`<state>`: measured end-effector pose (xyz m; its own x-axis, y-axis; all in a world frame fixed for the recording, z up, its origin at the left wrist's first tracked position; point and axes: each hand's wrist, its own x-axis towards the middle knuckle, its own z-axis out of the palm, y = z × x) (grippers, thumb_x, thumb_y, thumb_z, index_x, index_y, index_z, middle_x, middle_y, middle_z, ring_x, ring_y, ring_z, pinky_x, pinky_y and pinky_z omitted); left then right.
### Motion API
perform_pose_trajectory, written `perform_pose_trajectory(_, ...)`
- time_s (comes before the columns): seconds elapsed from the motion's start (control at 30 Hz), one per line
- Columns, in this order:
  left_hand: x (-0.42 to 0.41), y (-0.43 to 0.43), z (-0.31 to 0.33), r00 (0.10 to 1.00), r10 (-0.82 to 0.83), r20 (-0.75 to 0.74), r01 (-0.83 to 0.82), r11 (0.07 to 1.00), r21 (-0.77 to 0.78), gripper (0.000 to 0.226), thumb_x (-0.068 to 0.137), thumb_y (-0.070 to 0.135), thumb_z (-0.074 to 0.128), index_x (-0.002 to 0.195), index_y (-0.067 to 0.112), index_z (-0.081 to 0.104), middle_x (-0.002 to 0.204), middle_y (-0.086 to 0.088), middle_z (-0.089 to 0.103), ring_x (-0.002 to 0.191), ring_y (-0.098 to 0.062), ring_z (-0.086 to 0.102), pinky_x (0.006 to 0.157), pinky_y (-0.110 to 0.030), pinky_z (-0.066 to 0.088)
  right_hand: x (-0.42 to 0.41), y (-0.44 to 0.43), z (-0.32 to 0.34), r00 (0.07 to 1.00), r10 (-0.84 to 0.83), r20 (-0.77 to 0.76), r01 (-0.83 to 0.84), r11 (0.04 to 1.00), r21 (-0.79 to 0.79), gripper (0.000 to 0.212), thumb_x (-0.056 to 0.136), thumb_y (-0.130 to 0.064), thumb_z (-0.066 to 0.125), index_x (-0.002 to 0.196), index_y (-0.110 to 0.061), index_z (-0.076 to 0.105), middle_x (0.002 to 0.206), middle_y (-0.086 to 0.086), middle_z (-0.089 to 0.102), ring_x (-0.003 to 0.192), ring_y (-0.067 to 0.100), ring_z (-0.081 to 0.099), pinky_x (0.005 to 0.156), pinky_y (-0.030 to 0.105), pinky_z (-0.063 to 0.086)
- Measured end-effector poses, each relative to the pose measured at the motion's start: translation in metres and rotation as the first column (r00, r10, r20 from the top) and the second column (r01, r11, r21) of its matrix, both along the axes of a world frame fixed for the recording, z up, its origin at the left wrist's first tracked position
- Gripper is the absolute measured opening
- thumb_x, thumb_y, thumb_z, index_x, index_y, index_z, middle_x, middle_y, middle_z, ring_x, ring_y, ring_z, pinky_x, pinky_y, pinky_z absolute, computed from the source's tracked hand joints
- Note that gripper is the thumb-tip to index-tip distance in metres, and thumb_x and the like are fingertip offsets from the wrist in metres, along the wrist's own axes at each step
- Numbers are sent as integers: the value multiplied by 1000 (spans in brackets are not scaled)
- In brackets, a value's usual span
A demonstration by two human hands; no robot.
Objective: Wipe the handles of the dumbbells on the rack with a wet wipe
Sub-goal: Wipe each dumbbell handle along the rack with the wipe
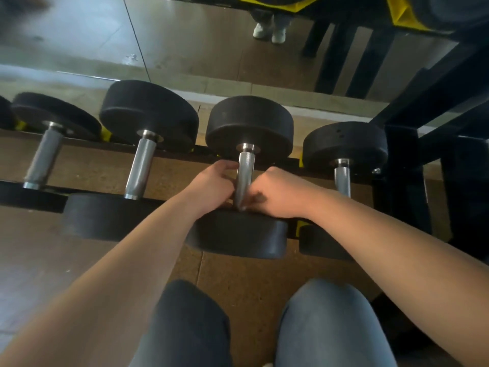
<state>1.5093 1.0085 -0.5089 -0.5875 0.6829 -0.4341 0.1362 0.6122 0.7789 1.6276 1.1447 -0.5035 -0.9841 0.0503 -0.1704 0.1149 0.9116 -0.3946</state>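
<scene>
Item one, the rack [402, 181]: black frame with yellow cradles [105, 134], set low over a brown floor [264, 282] and carrying a row of round black-headed weights whose steel bars run away from me. Item two, the centre dumbbell [250, 128]: it lies in the rack just ahead of my knees [330, 327], far head up against the back rail, near head closest to me. Item three, its handle [244, 168]: knurled steel, bare along the upper half, covered by fingers at the lower end where it meets the near head. Item four, my left grip [211, 186]: closed against the left side of the handle, fingers curled in to the bar, thumb lying higher up beside it. Item five, my right grip [277, 194]: closed against the right side of the same bar, knuckles up, fingertips tucked in low near the collar. The two grips nearly meet around the bar; whether a wipe is pressed under either one I cannot tell. Item six, the neighbours: second dumbbell [140, 168] just to the left, a third dumbbell [43, 157] beyond it, and a smaller dumbbell [342, 178] to the right, none touched. Item seven, the mirror [185, 35] behind the rack, showing a pair of pale shoes [270, 33].
</scene>
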Motion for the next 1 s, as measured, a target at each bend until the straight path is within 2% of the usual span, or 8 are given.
perform_pose_trajectory(0.1,3,0,3,999,7,34,-7,1000,0,59,96,3,49,143,37,49,122,1,66,96,-10,65,63,-20,52,-13,8,-5,960,-143,-239,155,987,31,23,97,-41,63,106,-27,79,91,-2,74,85,17,68,78,37,56)
perform_pose_trajectory(0.2,8,-1,9,995,47,91,-47,999,3,57,95,-1,49,138,37,53,121,0,65,104,-18,67,76,-31,63,-19,15,-4,911,-189,-367,218,975,38,23,98,-37,63,110,-25,79,98,-1,74,86,13,67,81,40,57)
perform_pose_trajectory(0.4,8,-3,9,997,68,36,-68,998,-7,70,69,10,50,129,43,59,107,0,75,101,-23,72,92,-47,60,7,9,-16,995,88,-42,-92,989,-114,27,92,-45,67,111,-32,79,108,-9,77,98,8,70,89,35,56)
perform_pose_trajectory(0.63,18,0,22,997,61,51,-58,996,-74,65,94,-8,46,142,35,53,119,-2,68,96,-14,69,57,-15,55,-13,30,-11,867,-274,-416,312,950,23,22,101,-27,58,112,-25,77,100,-2,74,90,16,68,79,40,58)
perform_pose_trajectory(0.73,19,-1,24,999,34,17,-33,997,-74,57,97,-5,45,134,38,53,114,3,68,92,-6,65,53,-8,49,-1,21,-9,943,-190,-275,182,982,-54,13,96,-31,66,91,-26,76,87,-3,72,78,13,67,73,35,57)
perform_pose_trajectory(0.83,15,-5,22,999,-33,-41,28,992,-123,68,93,-1,48,146,42,48,119,7,68,105,-11,67,75,-23,57,8,9,-9,993,-58,102,68,993,-97,16,93,-35,69,79,-30,66,79,-8,65,73,9,64,69,33,55)
perform_pose_trajectory(0.9,14,-7,23,996,-73,-43,66,988,-143,73,92,-1,47,150,43,42,124,7,66,113,-15,65,89,-31,57,2,15,-15,979,-186,80,197,968,-158,10,95,-34,69,86,-29,68,84,-8,67,77,11,66,69,32,56)
perform_pose_trajectory(1.0,12,-8,23,994,-107,-21,104,987,-124,72,94,2,49,151,45,39,128,7,64,106,-15,68,93,-37,59,-14,29,-20,829,-559,12,521,765,-378,12,99,-36,62,96,-27,69,92,-5,70,77,12,69,57,27,57)
